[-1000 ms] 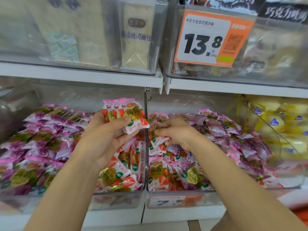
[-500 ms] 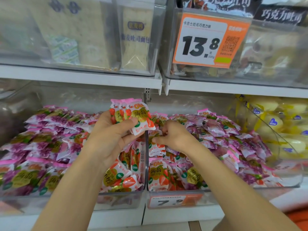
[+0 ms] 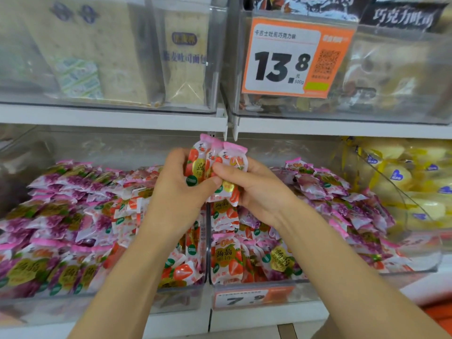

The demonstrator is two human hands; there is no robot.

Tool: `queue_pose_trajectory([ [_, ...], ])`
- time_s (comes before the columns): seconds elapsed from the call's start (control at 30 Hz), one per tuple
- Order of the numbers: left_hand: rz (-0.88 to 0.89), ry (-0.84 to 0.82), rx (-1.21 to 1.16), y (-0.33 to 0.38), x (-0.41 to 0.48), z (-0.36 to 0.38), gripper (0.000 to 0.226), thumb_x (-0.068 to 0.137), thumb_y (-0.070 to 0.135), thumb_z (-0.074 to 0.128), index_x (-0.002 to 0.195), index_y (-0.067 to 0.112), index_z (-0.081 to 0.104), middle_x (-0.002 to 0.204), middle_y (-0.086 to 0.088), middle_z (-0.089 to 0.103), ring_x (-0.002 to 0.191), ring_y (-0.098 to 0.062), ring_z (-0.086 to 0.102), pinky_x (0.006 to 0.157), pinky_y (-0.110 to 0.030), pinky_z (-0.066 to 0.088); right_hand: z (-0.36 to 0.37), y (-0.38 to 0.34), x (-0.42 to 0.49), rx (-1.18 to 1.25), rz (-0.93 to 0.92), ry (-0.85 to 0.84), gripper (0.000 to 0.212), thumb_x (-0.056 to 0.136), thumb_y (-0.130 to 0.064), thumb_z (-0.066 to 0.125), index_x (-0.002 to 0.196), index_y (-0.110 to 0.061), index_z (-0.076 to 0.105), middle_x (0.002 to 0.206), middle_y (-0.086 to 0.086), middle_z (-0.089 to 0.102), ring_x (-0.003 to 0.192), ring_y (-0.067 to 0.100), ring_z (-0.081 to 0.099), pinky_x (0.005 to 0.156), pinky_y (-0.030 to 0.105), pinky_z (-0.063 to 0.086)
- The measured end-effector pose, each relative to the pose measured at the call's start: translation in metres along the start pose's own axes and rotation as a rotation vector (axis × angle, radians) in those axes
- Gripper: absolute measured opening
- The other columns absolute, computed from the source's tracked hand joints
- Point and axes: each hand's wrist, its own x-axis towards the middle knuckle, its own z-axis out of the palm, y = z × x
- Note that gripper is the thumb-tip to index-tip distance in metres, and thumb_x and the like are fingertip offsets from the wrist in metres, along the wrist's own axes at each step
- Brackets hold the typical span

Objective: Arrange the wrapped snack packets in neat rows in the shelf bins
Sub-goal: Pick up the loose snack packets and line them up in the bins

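Up from the clear plastic shelf bin [image 3: 342,286] on the right, your right hand [image 3: 259,192] has come to meet your left hand [image 3: 176,192]. Both pinch one upright bundle of pink-topped strawberry-print snack packets [image 3: 217,165] above the divider wall [image 3: 208,253], long axes vertical, either side equally near. The orange price tag [image 3: 293,57] reads "13.8, 500g"; the lower tag [image 3: 244,299] reads "7.9".

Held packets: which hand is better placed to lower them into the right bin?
Right, likely: the right hand grips the packets above the right bin, while the left hand is over the left bin.
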Motion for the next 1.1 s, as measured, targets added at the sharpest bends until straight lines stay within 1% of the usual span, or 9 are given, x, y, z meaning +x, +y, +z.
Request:
queue_pose_trajectory([
  [0.1,0.087,-0.016,0.103,0.003,0.001,0.005,0.027,0.078,0.016,0.073,0.089,0.031,0.053,0.085,0.008,0.065,0.075,0.002,0.063,0.063,-0.011,0.05,-0.007,-0.001,-0.002,0.019,-0.006,0.039,0.041,0.075,-0.016,0.071,0.113,-0.003,0.063,0.112,0.013,0.066,0.107,0.031,0.061,0.105,0.048,0.04],
  [0.23,0.075,-0.097,0.209,0.003,-0.001,0.015,0.04,0.077,0.02,0.075,0.107,0.028,0.049,0.097,0.015,0.06,0.088,0.002,0.059,0.076,-0.011,0.049,-0.023,-0.008,-0.009,0.053,0.011,0.106,0.014,0.081,-0.004,0.066,0.095,-0.002,0.067,0.09,0.011,0.07,0.077,0.02,0.066,0.078,0.032,0.055],
  [0.3,0.19,-0.069,0.423,0.006,-0.005,0.021,0.047,0.081,0.023,0.071,0.122,0.024,0.048,0.104,0.018,0.05,0.099,0.001,0.052,0.079,-0.003,0.036,-0.036,-0.014,-0.014,-0.079,-0.032,0.228,0.002,0.078,-0.008,0.071,0.079,-0.008,0.069,0.08,0.007,0.073,0.07,0.018,0.067,0.074,0.031,0.055],
  [0.37,0.329,-0.065,0.672,0.014,-0.006,0.03,0.035,0.089,0.022,0.061,0.122,0.018,0.054,0.107,0.01,0.05,0.107,-0.007,0.048,0.084,-0.008,0.03,-0.052,-0.021,-0.019,-0.287,-0.132,0.375,0.01,0.077,-0.013,0.074,0.072,-0.008,0.068,0.074,0.006,0.072,0.066,0.016,0.066,0.07,0.028,0.053],
  [0.5,0.272,-0.448,1.159,0.008,-0.002,0.073,0.03,0.089,0.001,0.047,0.115,0.013,0.059,0.114,-0.005,0.057,0.116,-0.023,0.045,0.098,-0.03,0.035,-0.071,-0.027,-0.023,-0.463,-0.31,0.554,0.039,0.078,-0.017,0.072,0.083,0.017,0.055,0.088,0.033,0.063,0.066,0.031,0.06,0.072,0.053,0.052],
  [0.63,0.06,-0.678,1.394,-0.007,0.003,0.101,0.039,0.084,-0.003,0.044,0.119,0.012,0.053,0.12,-0.011,0.051,0.123,-0.034,0.027,0.102,-0.042,0.027,-0.08,-0.027,-0.022,-0.501,-0.329,0.577,0.04,0.078,-0.018,0.071,0.085,0.018,0.054,0.091,0.035,0.061,0.071,0.041,0.062,0.074,0.055,0.051],
  [0.8,-0.048,-0.776,1.506,-0.019,0.014,0.109,0.044,0.085,-0.002,0.044,0.123,0.017,0.055,0.126,-0.01,0.049,0.129,-0.037,0.022,0.107,-0.045,0.02,-0.088,-0.025,-0.021,-0.486,-0.296,0.558,0.042,0.079,-0.019,0.071,0.088,0.019,0.054,0.093,0.036,0.06,0.087,0.049,0.058,0.075,0.059,0.05],
  [1.0,-0.008,-0.781,1.579,-0.021,0.012,0.11,0.043,0.084,-0.003,0.045,0.122,0.014,0.055,0.128,-0.008,0.049,0.132,-0.035,0.02,0.109,-0.047,0.016,-0.091,-0.024,-0.021,-0.442,-0.266,0.522,0.042,0.079,-0.018,0.071,0.093,0.018,0.056,0.097,0.035,0.061,0.091,0.048,0.06,0.078,0.059,0.05],
  [1.1,0.016,-0.745,1.551,-0.024,0.011,0.105,0.042,0.086,-0.001,0.045,0.122,0.016,0.055,0.129,-0.006,0.05,0.133,-0.031,0.02,0.109,-0.045,0.018,-0.092,-0.023,-0.021,-0.41,-0.263,0.514,0.043,0.079,-0.018,0.072,0.092,0.019,0.054,0.098,0.036,0.06,0.077,0.042,0.063,0.074,0.046,0.054],
])
